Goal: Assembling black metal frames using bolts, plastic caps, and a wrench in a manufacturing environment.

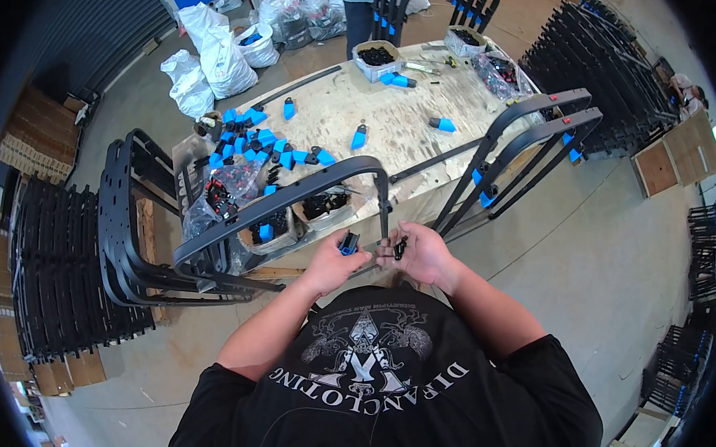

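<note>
In front of my chest, my left hand (pixel 335 265) is closed around a black-and-blue plastic piece (pixel 348 243), its dark open end facing up. Close to its right, my right hand (pixel 427 254) is turned palm up, with a small black part (pixel 400 247) lying across its fingers. A black tubular frame (pixel 294 191) stands just beyond my hands, its bent end coming down near my right fingertips. Behind that frame, small black parts fill an open box (pixel 324 207). Several blue-and-black plastic pieces (pixel 264 146) are heaped on the wooden table (pixel 323 116).
More black frames stand at the table's left (pixel 120 225) and right (pixel 494 150). White sacks (pixel 224 60) sit on the floor at the far left. Tall stacks of black parts (pixel 576 69) rise at the back right. A person's legs (pixel 359 23) show beyond the table.
</note>
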